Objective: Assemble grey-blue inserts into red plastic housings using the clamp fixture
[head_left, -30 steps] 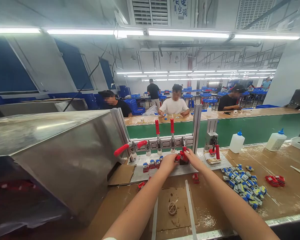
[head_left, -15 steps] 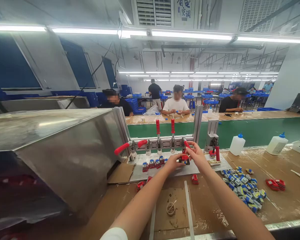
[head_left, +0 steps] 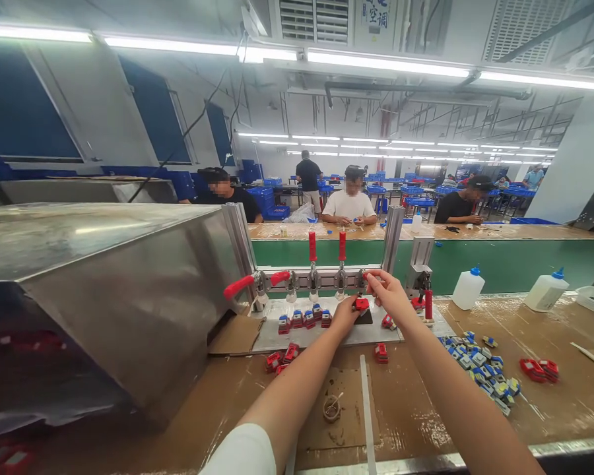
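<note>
My left hand (head_left: 347, 314) pinches a small red part (head_left: 361, 304) seated on the grey fixture plate (head_left: 321, 334). My right hand (head_left: 389, 294) is raised just right of it, fingers closed round the red handle of a toggle clamp (head_left: 367, 277) on the aluminium rail. Two clamp handles (head_left: 311, 247) stand upright to the left, and two more (head_left: 238, 287) lie flat. A row of small blue-and-red parts (head_left: 304, 318) sits on the plate left of my hands.
A large steel housing (head_left: 103, 290) fills the left. Loose red parts (head_left: 281, 359) lie before the plate, a pile of blue parts (head_left: 482, 371) at right, two white bottles (head_left: 468, 287) behind. A small cup (head_left: 331, 408) sits near me. Other people work across a green conveyor (head_left: 499, 257).
My right hand has risen from the red part to the clamp handle on the rail. My left hand stays on the part. The view has tilted down slightly.
</note>
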Tool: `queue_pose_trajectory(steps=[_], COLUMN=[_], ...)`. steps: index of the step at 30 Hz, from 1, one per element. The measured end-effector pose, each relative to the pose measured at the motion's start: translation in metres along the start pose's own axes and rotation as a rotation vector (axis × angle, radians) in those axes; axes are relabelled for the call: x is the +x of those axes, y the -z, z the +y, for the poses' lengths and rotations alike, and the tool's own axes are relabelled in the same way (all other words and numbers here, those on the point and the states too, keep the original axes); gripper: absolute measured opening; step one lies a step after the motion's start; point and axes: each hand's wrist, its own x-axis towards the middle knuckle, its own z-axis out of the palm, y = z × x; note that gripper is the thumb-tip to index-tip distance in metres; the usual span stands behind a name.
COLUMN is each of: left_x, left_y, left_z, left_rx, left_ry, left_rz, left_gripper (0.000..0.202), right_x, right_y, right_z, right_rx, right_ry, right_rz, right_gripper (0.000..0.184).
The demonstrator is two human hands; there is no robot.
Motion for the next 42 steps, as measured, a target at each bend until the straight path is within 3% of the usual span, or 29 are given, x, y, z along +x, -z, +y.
queue_pose_trajectory(steps=[5, 13, 20, 31, 37, 42], left_x=[0.010, 0.012, 0.008, 0.006, -0.028, -0.072], left_y=[-0.006, 0.001, 0.005, 0.008, 0.019, 0.041], left_z=[-0.005, -0.008, -0.004, -0.002, 0.005, 0.016], left_rx=[-0.032, -0.094, -0.099, -0.045, 0.107, 0.249], left_ry=[0.028, -0.038, -0.035, -0.047, -0.008, -0.094], left_rz=[-0.019, -0.098, -0.087, -0.091, -0.131, -0.346], left_gripper=[0.054, 0.052, 0.064, 0.063, 0.049, 0.015], right_x=[-0.005, -0.026, -0.032, -0.032, -0.013, -0.006], right_y=[0.003, 0.004, 0.015, 0.025, 0.021, 0.022], right_z=[-0.004, 0.004, 0.043, 0.097, 0.125, 0.122], right_rx=[-0.056, -0.157, -0.347, -0.714, -0.916, -0.964], right_ry=[-0.014, -0.017, 0.074, 0.229, 0.258, 0.177], right_rz=[-0.059, -0.091, -0.162, -0.308, -0.328, -0.358], right_gripper=[0.054, 0.050, 0.046, 0.030, 0.038, 0.034])
